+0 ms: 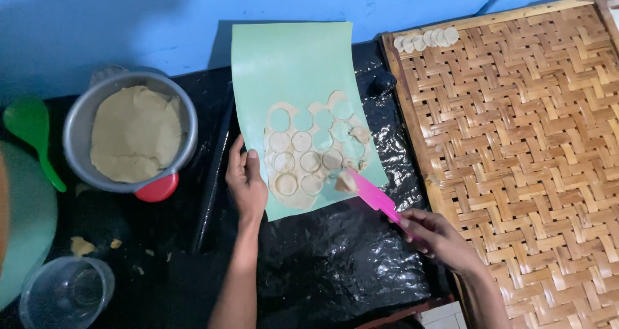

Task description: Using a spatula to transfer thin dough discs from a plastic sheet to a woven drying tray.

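Metal pot (187, 119) holds dough (134, 134); right hand (437, 237) grips pink scraper (374, 197).

Pale mint-green mat (293, 64) at twelve o'clock, with beige rolled dough (303, 164) punched in a pattern of round cut-outs. Bright pink scraper (375, 197) at five o'clock of the dough. Golden-brown woven bamboo tray (522, 168) at three o'clock, herringbone weave. Grey metal bowl (80, 119) at nine o'clock, tan dough inside, red lid (158, 188) below. Green spoon (32, 132) farther at nine. Glossy black table (342, 264). Blue wall (129, 19).
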